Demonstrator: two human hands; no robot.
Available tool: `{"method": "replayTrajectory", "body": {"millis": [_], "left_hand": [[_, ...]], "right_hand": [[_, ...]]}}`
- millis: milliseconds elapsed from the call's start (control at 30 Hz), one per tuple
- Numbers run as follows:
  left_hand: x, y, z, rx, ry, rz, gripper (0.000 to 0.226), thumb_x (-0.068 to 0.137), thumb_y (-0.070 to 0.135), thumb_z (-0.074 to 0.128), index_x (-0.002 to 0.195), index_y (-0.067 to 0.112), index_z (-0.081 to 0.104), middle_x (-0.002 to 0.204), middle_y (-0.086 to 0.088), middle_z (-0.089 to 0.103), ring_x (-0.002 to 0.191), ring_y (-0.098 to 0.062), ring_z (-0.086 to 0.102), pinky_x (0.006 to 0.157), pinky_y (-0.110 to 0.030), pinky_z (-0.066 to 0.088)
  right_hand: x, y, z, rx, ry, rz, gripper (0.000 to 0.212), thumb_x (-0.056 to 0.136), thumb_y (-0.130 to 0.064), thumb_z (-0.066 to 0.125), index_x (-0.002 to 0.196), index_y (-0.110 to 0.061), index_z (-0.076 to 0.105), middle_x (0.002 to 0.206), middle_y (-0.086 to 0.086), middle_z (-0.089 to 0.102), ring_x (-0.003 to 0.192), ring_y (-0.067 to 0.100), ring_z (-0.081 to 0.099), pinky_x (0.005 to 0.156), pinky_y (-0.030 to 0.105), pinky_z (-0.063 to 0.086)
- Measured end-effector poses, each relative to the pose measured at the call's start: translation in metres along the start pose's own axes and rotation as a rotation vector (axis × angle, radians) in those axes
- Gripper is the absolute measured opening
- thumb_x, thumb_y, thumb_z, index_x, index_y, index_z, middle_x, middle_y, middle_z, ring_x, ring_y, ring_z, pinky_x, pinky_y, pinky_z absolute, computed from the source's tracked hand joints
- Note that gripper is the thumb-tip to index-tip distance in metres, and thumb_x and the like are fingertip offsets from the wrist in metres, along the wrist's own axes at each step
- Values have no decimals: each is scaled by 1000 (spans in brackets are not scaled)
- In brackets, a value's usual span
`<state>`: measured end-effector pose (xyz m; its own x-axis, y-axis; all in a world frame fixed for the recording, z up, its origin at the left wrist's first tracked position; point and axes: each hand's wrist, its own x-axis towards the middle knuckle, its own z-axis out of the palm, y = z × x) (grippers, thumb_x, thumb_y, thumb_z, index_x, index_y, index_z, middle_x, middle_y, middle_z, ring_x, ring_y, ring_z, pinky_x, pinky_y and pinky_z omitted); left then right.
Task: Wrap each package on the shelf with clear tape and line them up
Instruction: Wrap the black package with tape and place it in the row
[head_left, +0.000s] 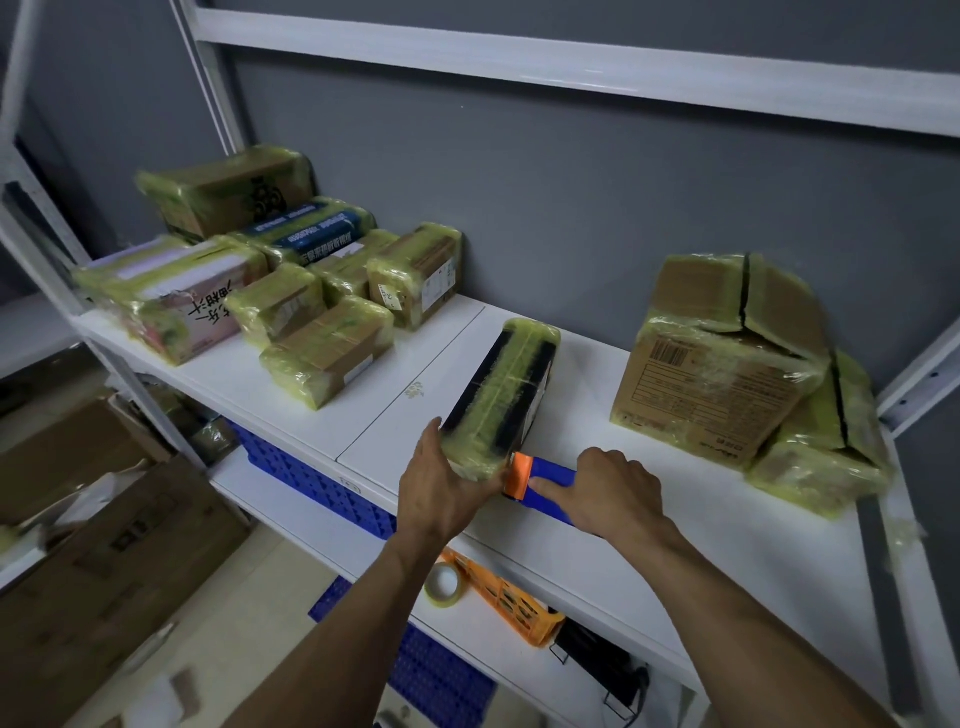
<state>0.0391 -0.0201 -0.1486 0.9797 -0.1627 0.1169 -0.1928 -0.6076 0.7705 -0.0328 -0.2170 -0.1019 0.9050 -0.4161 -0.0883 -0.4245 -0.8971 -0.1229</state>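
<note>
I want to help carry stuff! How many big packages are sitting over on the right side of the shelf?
2. One tall cardboard package stands near the wall. A second package leans behind it, towards the shelf's right end. More could be hidden behind them.

Grey wall (597, 171) right ahead of me, flat matte, no windows in sight. White metal shelving unit (649, 467) against it; upright post (208, 67) at back left, top crossbeam (571, 67) running across above, angled brace (919, 374) at far right. Lower shelf (322, 535) below w/ blue plastic crates (311, 483), an orange basket (511, 597) & a loose tape roll (444, 584); black wire rack (602, 670) near the basket. Floor (249, 623) is pale, beige-ish tile. Cardboard boxes (93, 545) stacked on the floor at my left. Light is even & soft, source not visible.
</note>
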Motion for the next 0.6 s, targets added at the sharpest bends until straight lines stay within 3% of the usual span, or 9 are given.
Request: {"method": "replayTrajectory", "body": {"millis": [133,233,300,467,600], "left_hand": [[4,-1,1,-6,14,-22,113,50,85,68,142,25,43,129,6,61,103,-9,54,78,-21,41],[2,4,-2,-15,35,-15,103,50,84,70,133,27,48,109,15,56,88,-3,51,65,-8,33],[2,7,-4,-7,34,-16,97,53,82,74,129,27,49,103,17,53,85,-5,52,62,-6,30],[3,9,-9,29,19,-22,98,55,79,77,130,23,50,104,13,57,86,-7,54,61,-9,33],[3,14,-12,47,1,-47,103,51,84,72,129,21,50,105,9,60,87,-11,56,67,-21,42]], "right_hand": [[-2,-3,3,-9,20,6,64,83,-85,51,88,-21,46,99,1,65,76,19,51,61,29,38],[-3,-6,5,-15,44,5,63,84,-83,52,90,-21,45,102,2,67,76,19,50,59,29,35],[-3,-7,4,-17,56,0,63,85,-82,52,90,-20,45,103,3,68,77,19,50,60,29,36],[-7,-11,4,-64,83,-11,61,87,-81,50,92,-20,46,103,2,69,81,20,58,62,29,39],[-12,-15,4,-183,185,-50,62,90,-82,43,90,-20,48,96,1,71,85,20,70,61,27,39]]}}
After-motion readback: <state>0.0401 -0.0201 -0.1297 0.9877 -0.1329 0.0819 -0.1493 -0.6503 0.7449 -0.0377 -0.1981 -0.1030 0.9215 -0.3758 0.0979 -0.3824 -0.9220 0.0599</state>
